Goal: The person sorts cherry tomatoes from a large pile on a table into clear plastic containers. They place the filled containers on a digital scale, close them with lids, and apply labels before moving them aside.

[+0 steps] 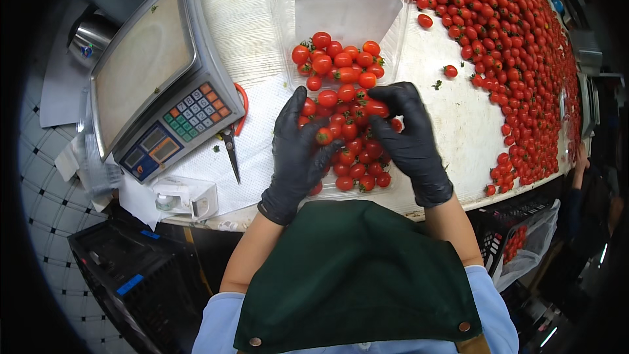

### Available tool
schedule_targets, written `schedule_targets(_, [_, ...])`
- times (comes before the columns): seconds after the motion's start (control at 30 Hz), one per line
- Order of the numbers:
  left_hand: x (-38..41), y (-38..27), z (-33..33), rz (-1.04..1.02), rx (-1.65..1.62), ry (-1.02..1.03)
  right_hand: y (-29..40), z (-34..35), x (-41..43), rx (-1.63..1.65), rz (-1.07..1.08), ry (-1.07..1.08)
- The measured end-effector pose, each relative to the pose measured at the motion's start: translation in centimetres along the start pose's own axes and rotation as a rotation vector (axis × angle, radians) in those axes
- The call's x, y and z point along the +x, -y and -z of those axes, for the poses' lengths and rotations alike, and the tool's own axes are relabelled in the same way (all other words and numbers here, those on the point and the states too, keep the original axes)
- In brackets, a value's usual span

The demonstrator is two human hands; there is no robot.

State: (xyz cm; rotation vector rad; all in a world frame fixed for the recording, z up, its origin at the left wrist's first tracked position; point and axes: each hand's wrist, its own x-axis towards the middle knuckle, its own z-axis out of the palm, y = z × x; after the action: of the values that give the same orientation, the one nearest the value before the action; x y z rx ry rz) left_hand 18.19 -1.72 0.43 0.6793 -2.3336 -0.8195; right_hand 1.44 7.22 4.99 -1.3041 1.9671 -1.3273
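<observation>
A clear plastic clamshell container (277, 24) lies open before me, with cherry tomatoes in both its halves. Over the near half, my left hand (295, 157), in a black glove, has a cherry tomato (324, 136) between its thumb and a finger. Its outstretched forefinger rests beside the heap. My right hand (410, 142), also gloved in black, pinches another cherry tomato (377, 108) between thumb and forefinger. Below the hands, more tomatoes (357, 171) fill the near half. The far half carries a smaller cluster (342, 60). My fingers hide some of the fruit.
A digital scale (162, 78) stands at the left, with red-handled scissors (231, 150) beside it. White paper (255, 157) covers part of the table (236, 24). A large tomato heap (511, 49) spreads across the right. Below the edge are black crates (137, 260). Another person's hand (581, 160) shows far right.
</observation>
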Motion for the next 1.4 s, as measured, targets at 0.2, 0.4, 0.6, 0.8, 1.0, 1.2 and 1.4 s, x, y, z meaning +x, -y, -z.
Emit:
schedule_targets(0.2, [2.1, -0.9, -0.3, 0.049, 0.196, -0.056, -3.5, 7.3, -5.8, 0.308, -0.400, -0.326])
schedule_targets(0.4, [4.2, 0.5, -0.4, 0.101, 0.108, -0.050, -10.3, 23.8, -23.3, 0.338, -0.299, -1.094])
schedule_targets(0.6, [1.5, 1.8, 0.9, 0.289, -0.587, -0.156, -8.4, 19.1, -19.7, 0.466, -0.339, -0.944])
schedule_targets(0.8, [-0.9, 0.2, 3.0, 0.107, 0.019, 0.225, -1.4, 4.8, -6.0, -0.224, -0.209, 0.109])
schedule_targets(1.0, [-0.8, -0.6, 2.5, 0.173, 0.073, 0.272, 0.5, 1.6, -2.5, -0.422, -0.150, 0.317])
schedule_targets(1.2, [0.9, -2.1, 2.3, 0.249, 0.110, 0.295, -0.2, -0.1, -2.5, -0.362, -0.046, 0.310])
schedule_targets(1.4, [0.7, -2.2, 1.9, 0.233, -0.132, 0.328, -0.7, -1.2, -1.6, 0.039, -0.115, 0.387])
